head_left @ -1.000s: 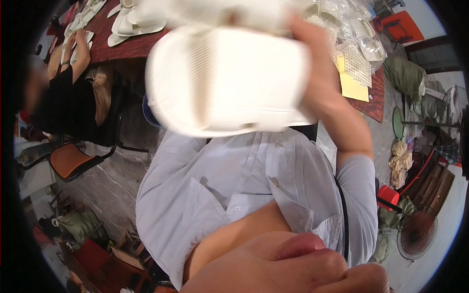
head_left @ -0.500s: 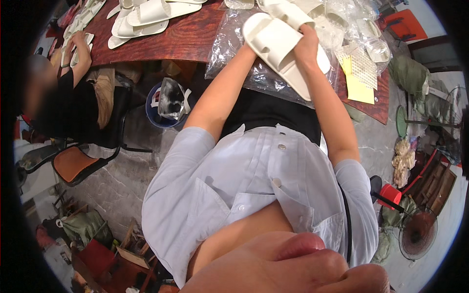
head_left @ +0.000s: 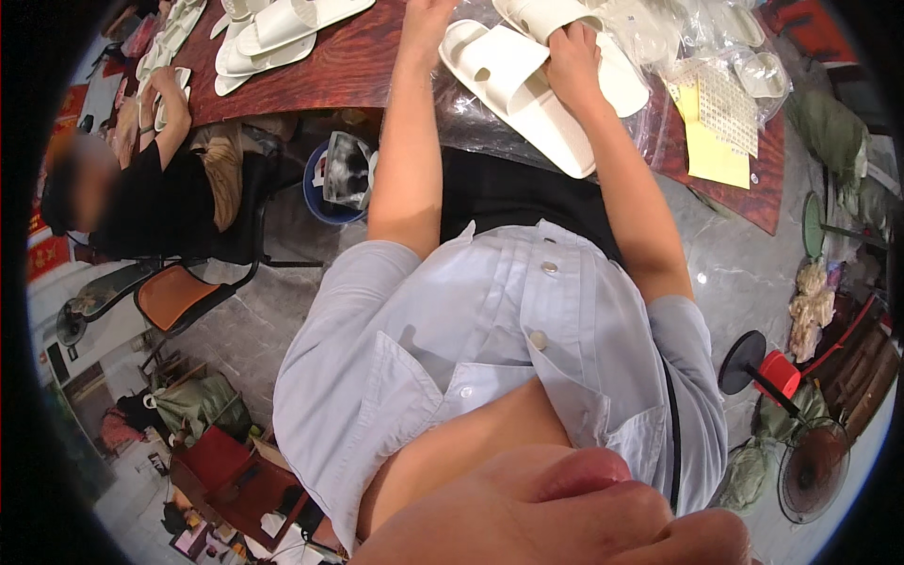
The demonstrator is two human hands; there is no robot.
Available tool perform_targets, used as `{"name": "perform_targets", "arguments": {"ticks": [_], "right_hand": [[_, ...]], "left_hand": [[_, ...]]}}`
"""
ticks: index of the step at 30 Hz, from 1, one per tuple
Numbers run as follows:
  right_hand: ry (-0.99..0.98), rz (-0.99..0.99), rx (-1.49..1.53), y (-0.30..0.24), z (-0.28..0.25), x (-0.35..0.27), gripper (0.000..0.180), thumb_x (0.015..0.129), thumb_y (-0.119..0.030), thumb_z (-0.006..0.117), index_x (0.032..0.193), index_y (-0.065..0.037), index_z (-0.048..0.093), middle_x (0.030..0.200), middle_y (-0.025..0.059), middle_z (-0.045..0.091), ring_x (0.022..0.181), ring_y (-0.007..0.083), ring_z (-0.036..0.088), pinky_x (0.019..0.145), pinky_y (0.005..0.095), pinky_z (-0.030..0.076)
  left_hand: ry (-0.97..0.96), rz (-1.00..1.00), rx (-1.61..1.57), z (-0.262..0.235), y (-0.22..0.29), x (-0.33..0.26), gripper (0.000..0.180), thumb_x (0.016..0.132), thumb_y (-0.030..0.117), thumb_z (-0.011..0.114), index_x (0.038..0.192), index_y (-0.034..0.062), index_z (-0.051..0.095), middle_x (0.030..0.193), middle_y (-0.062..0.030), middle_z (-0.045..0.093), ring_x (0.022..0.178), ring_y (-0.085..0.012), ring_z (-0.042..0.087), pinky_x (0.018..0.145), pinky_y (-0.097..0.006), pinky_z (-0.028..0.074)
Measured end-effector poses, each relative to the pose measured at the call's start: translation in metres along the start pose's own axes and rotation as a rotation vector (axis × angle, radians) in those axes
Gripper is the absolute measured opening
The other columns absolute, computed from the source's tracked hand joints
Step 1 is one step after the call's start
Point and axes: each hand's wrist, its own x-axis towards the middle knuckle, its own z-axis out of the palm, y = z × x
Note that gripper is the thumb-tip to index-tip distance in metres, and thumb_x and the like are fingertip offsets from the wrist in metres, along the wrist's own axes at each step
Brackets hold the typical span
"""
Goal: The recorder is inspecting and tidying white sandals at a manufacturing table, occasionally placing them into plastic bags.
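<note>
Right hand [head_left: 571, 58] rests curled on a white slipper [head_left: 527, 99], fingers pressed over its strap; the slipper lies on clear plastic [head_left: 490, 132] at the near edge of the red-brown table [head_left: 348, 71]. Half a second ago it sat farther away. Left hand [head_left: 426, 11] reaches far, cut off at the rim; I cannot tell its grip. More slippers [head_left: 273, 38] lie far left.

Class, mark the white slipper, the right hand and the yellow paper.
white slipper [head_left: 513, 89], head view, on its sole.
right hand [head_left: 572, 58], head view, on its back.
yellow paper [head_left: 708, 151], head view, on its lower half.
</note>
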Motion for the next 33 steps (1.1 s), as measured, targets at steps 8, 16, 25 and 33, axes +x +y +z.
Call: {"name": "perform_targets", "arguments": {"ticks": [8, 16, 25, 33], "right_hand": [[-0.271, 0.053, 0.64, 0.034, -0.077, 0.002, 0.034, 0.093, -0.018, 0.073, 0.124, -0.003, 0.071, 0.121, 0.0122, 0.072, 0.106, 0.0287, 0.067, 0.094, 0.0387, 0.052], [-0.147, 0.314, 0.731, 0.048, -0.113, -0.078, 0.026, 0.091, -0.007, 0.073, 0.117, -0.004, 0.075, 0.114, 0.011, 0.074, 0.102, 0.023, 0.067, 0.092, 0.0342, 0.053], [0.039, 0.281, 0.648, 0.05, -0.126, -0.114, 0.024, 0.091, 0.003, 0.07, 0.115, -0.001, 0.073, 0.117, 0.0102, 0.073, 0.11, 0.0219, 0.067, 0.097, 0.0327, 0.051], [0.467, 0.569, 0.028, 0.164, -0.187, -0.151, 0.019, 0.092, 0.0, 0.068, 0.11, -0.003, 0.075, 0.109, 0.0115, 0.075, 0.099, 0.0251, 0.069, 0.089, 0.0358, 0.055]], "left_hand": [[-0.423, 0.518, 1.119, 0.094, 0.097, -0.057, 0.06, 0.09, 0.022, 0.076, 0.143, 0.0038, 0.057, 0.12, -0.0279, 0.062, 0.112, -0.0416, 0.061, 0.099, -0.045, 0.049], [-0.509, 0.316, 1.194, 0.122, 0.076, -0.061, 0.064, 0.088, 0.026, 0.079, 0.145, 0.0078, 0.057, 0.111, -0.0217, 0.057, 0.107, -0.0392, 0.056, 0.094, -0.045, 0.047], [-0.288, 0.423, 1.291, 0.123, 0.024, -0.041, 0.049, 0.094, 0.026, 0.072, 0.143, 0.0243, 0.063, 0.141, -0.0186, 0.051, 0.13, -0.0382, 0.05, 0.108, -0.045, 0.045], [-0.229, 0.398, 1.231, 0.115, 0.012, -0.045, 0.048, 0.092, 0.028, 0.072, 0.14, 0.0263, 0.065, 0.143, -0.0146, 0.051, 0.134, -0.0361, 0.047, 0.11, -0.047, 0.045]]}}
